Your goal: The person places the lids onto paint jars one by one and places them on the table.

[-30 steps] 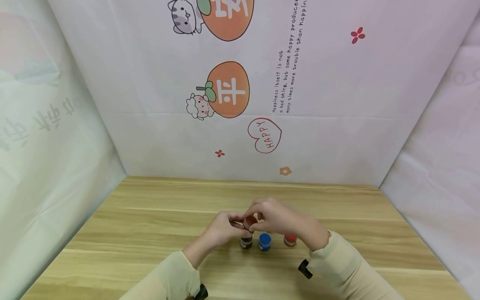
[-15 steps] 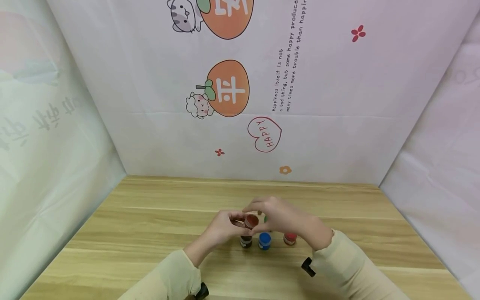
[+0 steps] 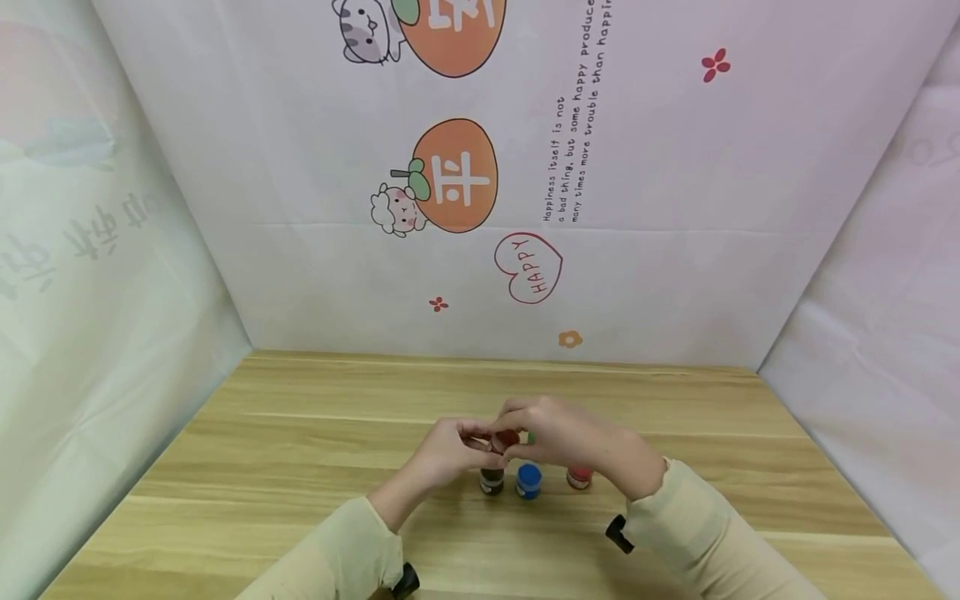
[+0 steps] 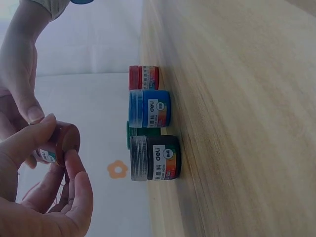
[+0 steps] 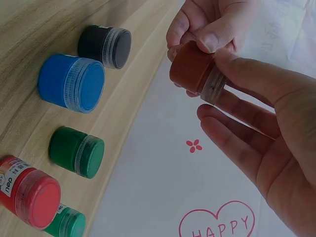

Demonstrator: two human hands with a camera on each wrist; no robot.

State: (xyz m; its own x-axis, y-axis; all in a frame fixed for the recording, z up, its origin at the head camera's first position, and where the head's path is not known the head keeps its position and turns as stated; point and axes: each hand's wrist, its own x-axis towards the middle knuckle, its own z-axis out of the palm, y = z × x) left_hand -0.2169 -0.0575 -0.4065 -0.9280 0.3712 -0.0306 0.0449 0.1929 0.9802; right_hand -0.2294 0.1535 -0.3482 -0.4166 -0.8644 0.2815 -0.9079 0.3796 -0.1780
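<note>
Both hands hold a small paint jar of reddish-brown colour (image 5: 191, 68) above the table. My left hand (image 3: 442, 454) grips the jar's body, its thumb and fingers curled round it in the left wrist view. My right hand (image 3: 558, 432) has thumb and fingers about the clear-rimmed lid (image 5: 213, 86) at the other end. The jar lies tilted on its side, its base towards the left wrist camera. Just below the hands stand a black paint jar (image 4: 165, 158) and a blue paint jar (image 4: 157, 109). In the head view the fingers partly cover the brown jar.
A red paint jar (image 5: 37, 197) stands to the right of the blue one. Two green jars stand behind: a darker green jar (image 5: 76, 150) and a lighter green jar (image 5: 71, 224). The wooden table (image 3: 300, 442) ends at a white printed backdrop (image 3: 645, 275).
The right hand opened slightly off the jar's lid half a second ago, then closed in on it again. The left hand keeps its hold on the jar. The standing jars have not moved.
</note>
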